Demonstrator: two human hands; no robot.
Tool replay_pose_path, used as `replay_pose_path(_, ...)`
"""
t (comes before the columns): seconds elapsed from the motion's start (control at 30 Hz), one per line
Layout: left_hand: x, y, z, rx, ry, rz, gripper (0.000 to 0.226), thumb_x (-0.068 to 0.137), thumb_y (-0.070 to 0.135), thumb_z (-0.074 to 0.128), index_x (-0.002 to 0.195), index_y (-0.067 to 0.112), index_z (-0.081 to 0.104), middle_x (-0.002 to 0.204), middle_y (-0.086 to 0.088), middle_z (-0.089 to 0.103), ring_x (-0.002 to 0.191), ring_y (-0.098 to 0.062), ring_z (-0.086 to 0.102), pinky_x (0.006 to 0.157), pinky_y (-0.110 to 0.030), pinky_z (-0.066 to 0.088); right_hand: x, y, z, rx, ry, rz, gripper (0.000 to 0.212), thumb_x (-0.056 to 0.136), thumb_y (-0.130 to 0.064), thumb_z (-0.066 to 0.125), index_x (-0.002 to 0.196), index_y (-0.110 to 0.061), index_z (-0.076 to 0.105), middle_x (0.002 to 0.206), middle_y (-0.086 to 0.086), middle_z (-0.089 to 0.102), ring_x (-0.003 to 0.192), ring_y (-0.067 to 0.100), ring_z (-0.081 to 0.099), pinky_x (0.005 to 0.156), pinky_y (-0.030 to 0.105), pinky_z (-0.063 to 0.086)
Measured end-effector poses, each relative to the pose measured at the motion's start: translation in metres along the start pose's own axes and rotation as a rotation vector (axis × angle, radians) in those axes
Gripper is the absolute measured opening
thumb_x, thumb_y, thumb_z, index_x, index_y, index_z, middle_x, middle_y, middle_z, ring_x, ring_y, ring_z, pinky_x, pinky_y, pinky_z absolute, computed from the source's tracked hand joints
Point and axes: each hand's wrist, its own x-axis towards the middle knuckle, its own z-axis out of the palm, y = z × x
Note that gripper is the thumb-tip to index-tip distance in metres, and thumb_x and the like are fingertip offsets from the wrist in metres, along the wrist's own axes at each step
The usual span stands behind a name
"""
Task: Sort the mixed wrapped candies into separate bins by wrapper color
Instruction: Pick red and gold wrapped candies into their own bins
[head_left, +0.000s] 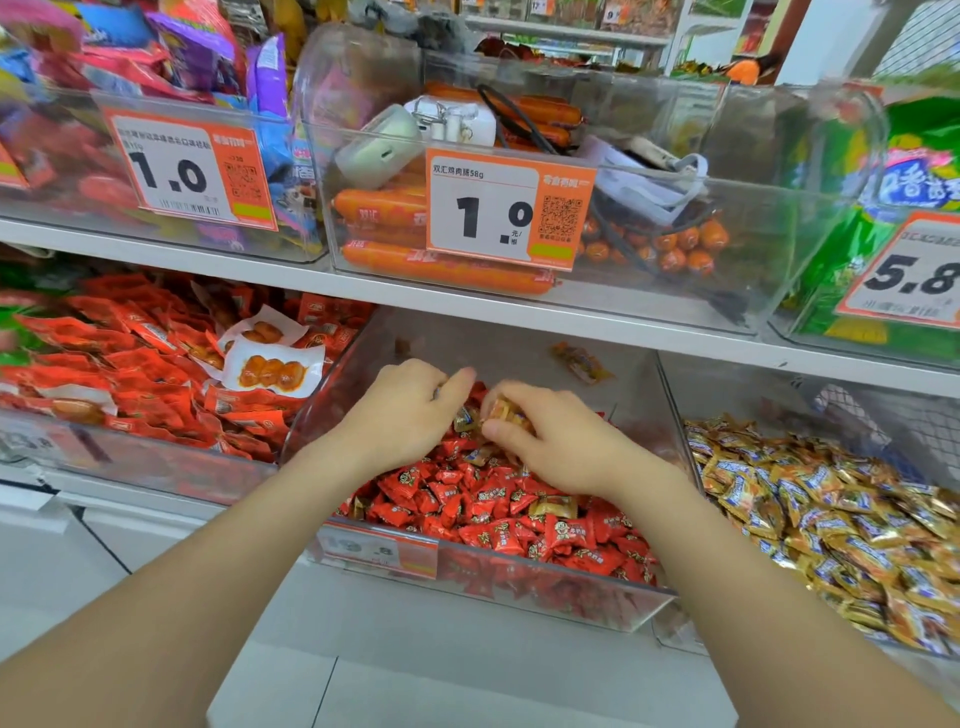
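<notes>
The sort was judged partly complete. The centre bin (493, 343) held mostly red-wrapped candies (498, 535), and the right bin (727, 389) held a deep pile of gold candies (831, 519) with no red piece discernible among them. Several stray gold pieces (553, 505) lay in the red pile, one near the middle and others close to the hands, so removal was not finished. One more orange-gold piece (582, 364) lay apart on the bare rear floor of the centre bin. Both hands were inside the centre bin, over the rear part of the red pile. The right hand (550, 441) had its thumb and fingers curled around a gold-wrapped candy (501, 410), possibly more than one, held just above the pile. The left hand (410, 410) was knuckles-up with its fingers bent down into the candies. Its fingertips were hidden, so whether it held anything could not be determined. A gold-and-blue piece (465, 418) showed between the two hands, but which hand, if either, controlled it was unclear. The hands and forearms covered part of the pile, so further gold pieces beneath them could not be ruled out. The right bin was cut off at the frame edge.
</notes>
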Motion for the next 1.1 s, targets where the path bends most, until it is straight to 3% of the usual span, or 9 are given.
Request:
replay_pose_path(0.17, 0.002, 0.0, 0.003, -0.019, -0.116, 0.066, 0.027, 0.11, 0.023, 0.045, 0.099, 0.027, 0.069, 0.071, 0.005, 0.069, 0.059, -0.012, 0.062, 0.059, -0.029, 0.05, -0.008, -0.002, -0.013, 0.531, 0.083, 0.289, 0.011, 0.107, -0.037, 0.059, 0.115, -0.029, 0.061, 0.097, 0.015, 0.07, 0.069, 0.02, 0.065, 0.062, 0.038, 0.053)
replay_pose_path(0.3, -0.007, 0.018, 0.007, 0.053, -0.222, 0.086, 0.023, 0.098, 0.023, 0.055, 0.083, 0.027, 0.073, 0.057, 0.005, 0.063, 0.048, -0.007, 0.052, 0.05, -0.022, 0.044, -0.015, -0.007, -0.021, 1.115, 0.153, 0.507, 0.031, 0.106, -0.019, 0.063, 0.134, -0.008, 0.053, 0.127, 0.018, 0.06, 0.087, 0.031, 0.079, 0.072, 0.035, 0.064)
replay_pose_path(0.4, -0.017, 0.031, 0.012, 0.103, -0.326, 0.19, 0.014, 0.085, 0.026, 0.073, 0.072, 0.025, 0.076, 0.054, 0.02, 0.06, 0.053, 0.001, 0.054, 0.06, -0.017, 0.044, -0.019, -0.004, -0.03, 1.283, 0.194, 0.591, 0.03, 0.102, -0.009, 0.068, 0.129, 0.001, 0.059, 0.121, 0.022, 0.06, 0.071, 0.023, 0.07, 0.059, 0.028, 0.056)
replay_pose_path(0.5, -0.021, 0.041, 0.017, 0.114, -0.409, 0.297, 0.012, 0.078, 0.039, 0.089, 0.078, 0.03, 0.081, 0.055, 0.031, 0.056, 0.061, 0.009, 0.053, 0.059, -0.009, 0.036, -0.03, -0.003, -0.04, 1.157, 0.175, 0.604, 0.028, 0.099, -0.012, 0.067, 0.122, 0.002, 0.062, 0.093, 0.017, 0.063, 0.058, 0.016, 0.051, 0.046, 0.025, 0.039)
replay_pose_path(0.6, -0.021, 0.048, 0.03, 0.235, -0.403, 0.363, 0.03, 0.074, 0.058, 0.087, 0.098, 0.042, 0.08, 0.06, 0.032, 0.054, 0.064, 0.011, 0.052, 0.06, -0.025, 0.043, -0.042, -0.002, -0.041, 0.825, 0.196, 0.538, 0.024, 0.103, -0.024, 0.062, 0.118, -0.005, 0.063, 0.075, 0.01, 0.065, 0.052, 0.015, 0.051, 0.044, 0.027, 0.039)
replay_pose_path(0.73, -0.021, 0.056, 0.042, 0.419, -0.369, 0.406, 0.047, 0.078, 0.067, 0.078, 0.121, 0.048, 0.071, 0.071, 0.019, 0.051, 0.077, -0.004, 0.049, 0.058, -0.027, 0.033, -0.053, -0.001, -0.037, 0.398, 0.219, 0.388, 0.022, 0.107, -0.033, 0.058, 0.108, -0.011, 0.059, 0.085, 0.009, 0.075, 0.05, 0.02, 0.068, 0.045, 0.032, 0.05)
replay_pose_path(0.87, -0.018, 0.052, 0.044, 0.332, -0.4, 0.39, 0.03, 0.082, 0.065, 0.076, 0.099, 0.04, 0.077, 0.069, 0.01, 0.057, 0.068, -0.008, 0.053, 0.056, -0.03, 0.039, -0.056, -0.004, -0.039, 0.289, 0.269, 0.336, 0.024, 0.108, -0.036, 0.057, 0.107, -0.012, 0.056, 0.09, 0.01, 0.074, 0.048, 0.024, 0.071, 0.037, 0.032, 0.05)
replay_pose_path(0.97, -0.018, 0.043, 0.034, 0.161, -0.42, 0.334, 0.029, 0.09, 0.06, 0.069, 0.083, 0.032, 0.072, 0.064, 0.005, 0.059, 0.06, -0.01, 0.056, 0.06, -0.035, 0.049, -0.052, 0.0, -0.038, 0.133, 0.346, 0.282, 0.03, 0.105, -0.046, 0.057, 0.095, -0.017, 0.06, 0.077, 0.004, 0.073, 0.055, 0.017, 0.068, 0.051, 0.035, 0.055)
replay_pose_path(1.1, -0.015, 0.034, 0.014, 0.151, -0.225, 0.202, 0.032, 0.088, 0.043, 0.043, 0.07, 0.018, 0.053, 0.064, 0.002, 0.057, 0.064, -0.02, 0.057, 0.062, -0.04, 0.046, -0.047, 0.008, -0.039, 0.262, 0.291, 0.333, 0.035, 0.105, -0.051, 0.053, 0.094, -0.018, 0.058, 0.068, 0.001, 0.062, 0.051, 0.011, 0.053, 0.055, 0.03, 0.043)
